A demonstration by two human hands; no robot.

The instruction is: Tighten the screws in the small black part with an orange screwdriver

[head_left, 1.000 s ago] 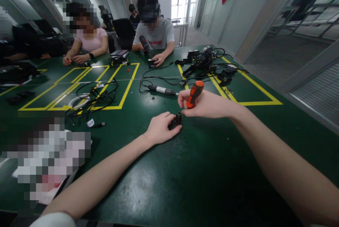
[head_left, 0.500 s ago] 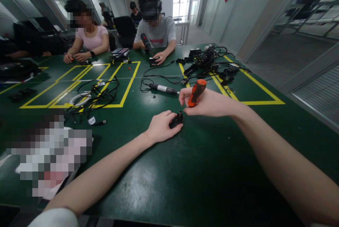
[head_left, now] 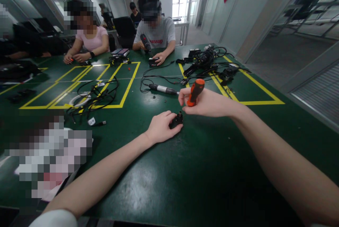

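My right hand [head_left: 209, 102] is closed around an orange-and-black screwdriver [head_left: 195, 91], held upright with its tip pointing down just above a small black part [head_left: 177, 120]. My left hand [head_left: 161, 127] rests on the green table [head_left: 201, 170] with its fingers wrapped round that black part, which has a short metal stub on top. The screwdriver's shaft is hidden behind my fingers.
An electric screwdriver [head_left: 162, 88] with a black cable lies just beyond my hands. A tangle of cables [head_left: 92, 97] sits left inside yellow floor-tape boxes, more cables and tools [head_left: 206, 63] far right. Two people [head_left: 156, 31] work at the far side.
My right hand with the screwdriver has lifted slightly off the black part. My left hand keeps its hold in the same place.
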